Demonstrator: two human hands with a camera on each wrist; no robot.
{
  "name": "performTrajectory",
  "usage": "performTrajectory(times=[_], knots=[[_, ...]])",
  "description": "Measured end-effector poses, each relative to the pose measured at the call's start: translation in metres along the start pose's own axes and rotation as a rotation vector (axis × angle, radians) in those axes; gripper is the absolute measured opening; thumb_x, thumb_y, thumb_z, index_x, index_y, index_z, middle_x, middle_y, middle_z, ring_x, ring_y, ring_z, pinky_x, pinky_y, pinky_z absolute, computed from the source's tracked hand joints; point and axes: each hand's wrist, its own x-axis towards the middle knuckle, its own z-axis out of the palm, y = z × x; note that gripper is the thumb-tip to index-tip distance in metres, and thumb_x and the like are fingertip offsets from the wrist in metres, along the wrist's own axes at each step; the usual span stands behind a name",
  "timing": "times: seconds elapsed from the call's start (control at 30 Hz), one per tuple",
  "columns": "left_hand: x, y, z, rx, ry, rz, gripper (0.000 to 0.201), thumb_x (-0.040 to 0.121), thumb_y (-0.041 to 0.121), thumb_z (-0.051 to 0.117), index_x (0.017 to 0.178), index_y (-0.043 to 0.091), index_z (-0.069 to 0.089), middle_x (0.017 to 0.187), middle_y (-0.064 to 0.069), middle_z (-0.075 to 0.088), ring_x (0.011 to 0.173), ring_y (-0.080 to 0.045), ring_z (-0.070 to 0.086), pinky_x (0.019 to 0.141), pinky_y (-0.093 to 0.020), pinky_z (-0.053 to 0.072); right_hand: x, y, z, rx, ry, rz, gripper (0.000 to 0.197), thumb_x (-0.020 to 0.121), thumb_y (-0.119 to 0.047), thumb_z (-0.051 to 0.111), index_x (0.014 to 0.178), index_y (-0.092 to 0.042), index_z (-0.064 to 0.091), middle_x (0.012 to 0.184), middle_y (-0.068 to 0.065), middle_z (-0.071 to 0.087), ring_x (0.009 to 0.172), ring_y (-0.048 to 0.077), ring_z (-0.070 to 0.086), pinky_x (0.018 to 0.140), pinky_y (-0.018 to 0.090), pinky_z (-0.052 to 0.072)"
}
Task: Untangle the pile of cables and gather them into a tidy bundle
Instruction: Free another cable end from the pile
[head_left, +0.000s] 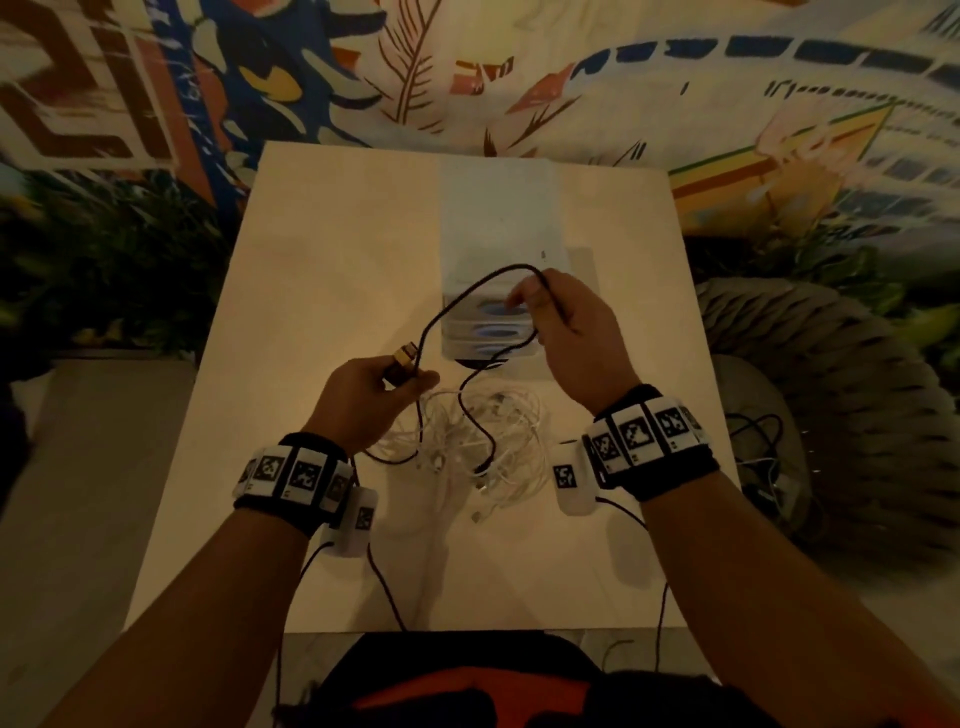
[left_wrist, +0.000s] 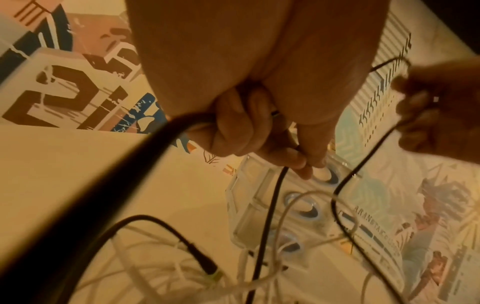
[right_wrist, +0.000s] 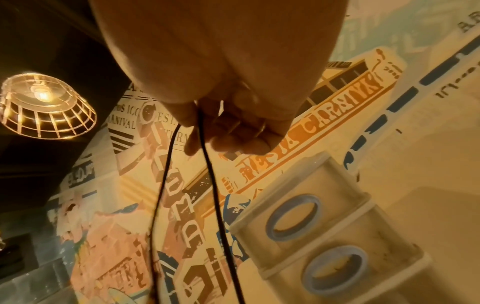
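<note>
Pale table (head_left: 322, 291) — white cables (head_left: 498, 441), drawer unit (head_left: 498, 218)

Black cable (head_left: 452, 306) looped up betw. my hands, plug end (head_left: 402, 358) at left; white cables (head_left: 498, 431) tangled in pile on bench (head_left: 322, 249).

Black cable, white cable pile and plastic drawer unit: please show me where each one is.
black cable (head_left: 470, 285), head view, raised loop.
white cable pile (head_left: 511, 415), head view, middle of tangle.
plastic drawer unit (right_wrist: 337, 232), right wrist view, drawer front.
</note>
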Motion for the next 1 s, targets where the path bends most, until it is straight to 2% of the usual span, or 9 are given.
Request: performTrajectory(times=[0.07, 0.13, 0.27, 0.4, 0.5, 0.67, 0.77, 0.87, 1.0], knots=[[-0.004, 0.008, -0.007, -0.061, 0.029, 0.032, 0.031, 0.084, 0.052, 0.071, 0.090, 0.023, 0.080, 0.067, -0.006, 0.070, 0.055, -0.016, 0.058, 0.060, -0.030, 0.047, -0.003, 0.007, 0.000, -0.099, -0.098, 0.059, 0.026, 0.107, -0.034, 0.045, 0.103, -0.023, 0.068, 0.080, -0.019, 0.062, 0.075, -0.009, 0.056, 0.070, 0.012, 0.039], [-0.010, 0.021, -0.014, -0.091, 0.027, 0.072, 0.028, 0.081, 0.057, 0.068, 0.087, 0.032, 0.078, 0.078, -0.009, 0.075, 0.076, -0.030, 0.068, 0.074, -0.042, 0.052, -0.010, 0.012, 0.005, -0.128, -0.231, 0.095, 0.014, 0.102, -0.032, 0.057, 0.104, -0.028, 0.069, 0.084, -0.020, 0.066, 0.080, -0.006, 0.060, 0.075, 0.013, 0.045], [-0.018, 0.048, -0.023, -0.208, -0.015, 0.141, 0.018, 0.082, 0.050, 0.069, 0.085, 0.034, 0.077, 0.074, 0.009, 0.075, 0.079, -0.003, 0.071, 0.080, -0.028, 0.053, -0.020, 0.013, 0.023, -0.053, -0.406, 0.005, 0.028, 0.091, -0.034, 0.072, 0.118, -0.028, 0.069, 0.063, -0.010, 0.058, 0.060, 0.006, 0.058, 0.068, 0.026, 0.049], [-0.022, 0.066, -0.027, -0.316, -0.045, 0.267, 0.010, 0.094, 0.013, 0.069, 0.093, 0.016, 0.078, 0.072, 0.010, 0.074, 0.071, -0.001, 0.068, 0.073, -0.015, 0.051, -0.018, 0.012, 0.049, -0.102, -0.537, -0.079, 0.028, 0.091, -0.047, 0.066, 0.112, -0.028, 0.071, 0.081, -0.006, 0.065, 0.068, 0.004, 0.059, 0.069, 0.031, 0.049], [-0.023, 0.070, -0.029, -0.353, -0.032, 0.308, 0.012, 0.093, 0.011, 0.070, 0.103, 0.011, 0.076, 0.074, 0.015, 0.072, 0.068, 0.003, 0.065, 0.068, -0.010, 0.047, -0.017, 0.009, 0.050, -0.166, -0.501, -0.065, 0.038, 0.093, -0.048, 0.055, 0.114, -0.021, 0.071, 0.109, 0.003, 0.069, 0.100, 0.019, 0.065, 0.088, 0.042, 0.053], [-0.019, 0.046, -0.027, -0.259, -0.040, 0.208, 0.054, 0.080, 0.043, 0.081, 0.129, 0.035, 0.062, 0.067, -0.001, 0.059, 0.068, -0.018, 0.063, 0.073, -0.029, 0.053, -0.010, -0.009, 0.028, -0.047, -0.355, -0.160, 0.020, 0.103, -0.033, 0.052, 0.094, -0.032, 0.069, 0.086, -0.009, 0.067, 0.084, 0.010, 0.064, 0.074, 0.037, 0.052], [-0.015, 0.031, -0.010, -0.145, -0.109, 0.159, 0.054, 0.076, 0.053, 0.079, 0.126, 0.040, 0.061, 0.065, 0.004, 0.065, 0.064, -0.013, 0.064, 0.066, -0.030, 0.049, -0.005, -0.029, 0.020, 0.069, -0.333, -0.074, 0.023, 0.103, -0.033, 0.050, 0.093, -0.033, 0.071, 0.096, 0.007, 0.073, 0.093, 0.027, 0.070, 0.083, 0.051, 0.056], [-0.008, 0.018, 0.010, -0.036, -0.144, 0.138, 0.035, 0.088, 0.059, 0.067, 0.118, 0.042, 0.065, 0.076, 0.009, 0.070, 0.071, -0.006, 0.065, 0.070, -0.032, 0.051, -0.001, -0.044, 0.014, 0.198, -0.295, -0.036, 0.026, 0.105, -0.015, 0.050, 0.095, -0.004, 0.071, 0.092, 0.008, 0.071, 0.085, 0.012, 0.068, 0.078, 0.026, 0.057], [-0.007, 0.012, 0.019, 0.041, -0.132, 0.081, 0.022, 0.099, 0.053, 0.054, 0.090, 0.039, 0.069, 0.069, 0.009, 0.068, 0.063, -0.002, 0.061, 0.063, -0.026, 0.042, 0.005, -0.051, 0.006, 0.220, -0.157, -0.106, 0.022, 0.104, -0.011, 0.051, 0.093, -0.007, 0.070, 0.077, -0.017, 0.067, 0.072, 0.000, 0.064, 0.072, 0.015, 0.050]])
